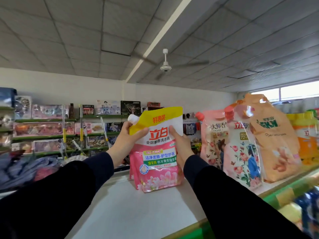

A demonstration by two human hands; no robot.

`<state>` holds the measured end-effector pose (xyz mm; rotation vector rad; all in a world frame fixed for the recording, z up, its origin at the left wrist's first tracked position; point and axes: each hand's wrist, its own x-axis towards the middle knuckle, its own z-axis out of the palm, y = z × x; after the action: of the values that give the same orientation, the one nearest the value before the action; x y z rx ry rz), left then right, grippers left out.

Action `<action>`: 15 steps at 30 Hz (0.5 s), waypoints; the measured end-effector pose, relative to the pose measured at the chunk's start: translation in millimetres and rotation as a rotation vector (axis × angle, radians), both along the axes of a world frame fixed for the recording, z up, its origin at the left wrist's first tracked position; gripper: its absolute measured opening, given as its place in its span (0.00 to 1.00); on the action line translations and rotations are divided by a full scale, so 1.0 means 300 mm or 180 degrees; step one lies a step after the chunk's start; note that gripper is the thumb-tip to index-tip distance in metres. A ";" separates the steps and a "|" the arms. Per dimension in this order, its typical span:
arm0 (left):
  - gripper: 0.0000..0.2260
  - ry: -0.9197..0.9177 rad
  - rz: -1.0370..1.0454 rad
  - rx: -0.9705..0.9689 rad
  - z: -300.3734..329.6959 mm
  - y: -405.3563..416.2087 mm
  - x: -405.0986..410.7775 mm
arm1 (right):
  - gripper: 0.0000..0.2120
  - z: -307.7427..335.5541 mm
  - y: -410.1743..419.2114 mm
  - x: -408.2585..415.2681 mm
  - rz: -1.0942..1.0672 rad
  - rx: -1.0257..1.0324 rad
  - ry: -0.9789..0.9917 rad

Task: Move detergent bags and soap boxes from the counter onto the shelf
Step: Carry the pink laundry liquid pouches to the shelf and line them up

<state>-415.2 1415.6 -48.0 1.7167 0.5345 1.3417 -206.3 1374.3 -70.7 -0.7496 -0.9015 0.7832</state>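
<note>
A pink and yellow detergent bag [159,163] with a white cap stands upright on the white top shelf [138,209]. My left hand [128,137] grips its upper left edge below the cap. My right hand [179,144] holds its right side, thumb across the front. To the right stand other detergent bags: a pink floral one [213,140], another floral one with a red cap [241,152], and an orange one [274,140] leaning on it.
Yellow-orange bags [307,138] stand at the far right of the shelf. The shelf's green front edge [284,190] runs along the right. Toy boxes fill green shelves [51,135] across the aisle. A ceiling fan [165,66] hangs overhead.
</note>
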 end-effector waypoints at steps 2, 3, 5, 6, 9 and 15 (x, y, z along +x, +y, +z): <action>0.28 -0.0157 0.0271 -0.0195 0.012 0.004 0.016 | 0.18 0.000 0.011 0.007 -0.0040 -0.0021 0.0015; 0.20 -0.0236 0.0351 -0.0304 0.019 0.006 0.025 | 0.19 -0.001 0.017 0.019 -0.0065 -0.0044 0.0014; 0.09 -0.0356 0.0461 -0.0476 0.030 0.005 0.037 | 0.20 0.000 0.025 0.042 -0.0172 -0.0146 -0.0008; 0.09 -0.0389 0.0486 -0.0553 0.033 0.006 0.040 | 0.21 0.002 0.027 0.049 -0.0242 -0.0211 -0.0058; 0.09 -0.0362 0.0393 -0.0722 0.047 0.004 0.036 | 0.19 0.025 0.030 0.051 -0.0299 -0.0345 -0.0104; 0.14 -0.0169 0.0232 -0.0661 0.046 0.005 0.017 | 0.20 0.030 0.055 0.061 -0.0314 -0.0398 -0.0010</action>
<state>-410.2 1417.1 -34.2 1.5015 0.6867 1.3297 -188.2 1390.9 -61.7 -0.8987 -0.8175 0.7561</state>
